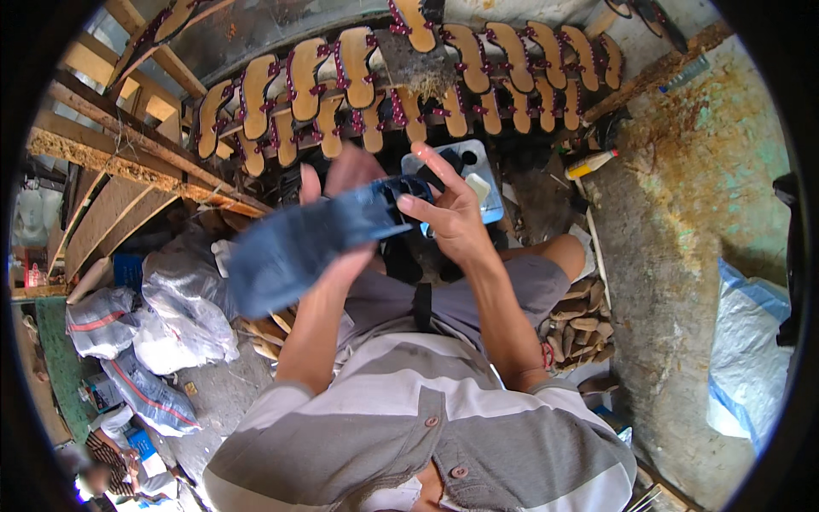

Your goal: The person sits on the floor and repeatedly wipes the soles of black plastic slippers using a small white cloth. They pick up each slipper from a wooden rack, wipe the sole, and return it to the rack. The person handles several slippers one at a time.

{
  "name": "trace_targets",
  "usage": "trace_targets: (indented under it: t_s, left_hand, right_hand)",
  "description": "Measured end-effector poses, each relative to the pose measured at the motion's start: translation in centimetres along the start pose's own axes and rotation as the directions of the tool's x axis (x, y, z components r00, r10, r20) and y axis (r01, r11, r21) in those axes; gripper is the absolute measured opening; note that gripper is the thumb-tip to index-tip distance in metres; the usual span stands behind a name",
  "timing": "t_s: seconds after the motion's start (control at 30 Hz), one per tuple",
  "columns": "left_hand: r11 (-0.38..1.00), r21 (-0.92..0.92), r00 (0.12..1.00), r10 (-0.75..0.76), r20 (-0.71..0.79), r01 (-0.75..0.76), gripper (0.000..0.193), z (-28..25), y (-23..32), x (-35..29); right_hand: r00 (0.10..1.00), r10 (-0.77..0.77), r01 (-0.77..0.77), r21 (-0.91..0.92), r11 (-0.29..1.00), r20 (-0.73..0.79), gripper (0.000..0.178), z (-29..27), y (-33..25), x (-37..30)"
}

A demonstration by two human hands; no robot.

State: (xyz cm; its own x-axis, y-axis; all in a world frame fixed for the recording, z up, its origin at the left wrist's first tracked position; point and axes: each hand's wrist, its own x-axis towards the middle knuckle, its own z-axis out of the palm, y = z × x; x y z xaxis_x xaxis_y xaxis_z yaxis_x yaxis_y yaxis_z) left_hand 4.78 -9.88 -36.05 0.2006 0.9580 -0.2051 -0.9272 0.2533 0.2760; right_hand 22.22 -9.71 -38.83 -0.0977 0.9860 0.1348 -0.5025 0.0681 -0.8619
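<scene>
A long, flat, dark blue piece (pixel 294 252) with a glossy surface is held slanting in front of me; motion blurs it, and I cannot make out its exact kind. My left hand (pixel 345 260) supports it from beneath and behind, its fingers partly hidden by the piece and smeared. At the upper right end, my right hand (pixel 456 213) has its thumb against the piece and its index finger stretched out beyond it. Just behind that hand is a light blue tray (pixel 493 183) with a pale block (pixel 479 188) and dark items in it.
Rows of tan sandals (pixel 354 68) with dark red dotted straps line a rack ahead. Wooden framing (pixel 145 175) and stuffed plastic bags (pixel 183 311) stand left. At right lie a yellow bottle (pixel 591 164), brown sole-shaped pieces (pixel 584 324) and a white-blue sack (pixel 751 341). Another person (pixel 111 465) sits lower left.
</scene>
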Motion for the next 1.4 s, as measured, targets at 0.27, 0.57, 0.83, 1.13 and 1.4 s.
trace_targets:
  t_s: [0.27,0.57,0.83,1.13,1.4]
  left_hand:
    - [0.998,-0.024,0.976,-0.055,0.21,0.061,0.08,-2.8,-1.5,-2.8]
    - [0.902,-0.277,0.882,-0.192,0.431,0.332,0.079,-4.7,-1.1,-1.1]
    - [0.956,-0.232,0.941,-0.099,0.323,0.18,0.083,-5.7,-1.1,-0.5]
    - [0.997,-0.035,0.97,-0.057,0.235,0.067,0.084,-4.5,-1.6,-0.7]
    - [0.992,-0.065,0.954,-0.089,0.285,0.112,0.088,-4.3,-0.8,-1.1]
  right_hand:
    - [0.905,-0.305,0.425,-0.651,0.629,0.296,0.035,-4.4,1.3,0.9]
    - [0.866,-0.458,0.402,-0.824,0.399,0.2,0.035,-3.5,2.4,0.7]
    - [0.724,-0.555,0.613,-0.751,0.246,0.41,0.033,0.8,2.7,-4.9]
    - [0.721,-0.47,0.469,-0.858,-0.21,0.509,0.049,3.7,-1.0,-3.4]
    - [0.74,-0.483,0.379,-0.883,-0.276,0.468,0.065,2.7,-1.0,-1.7]
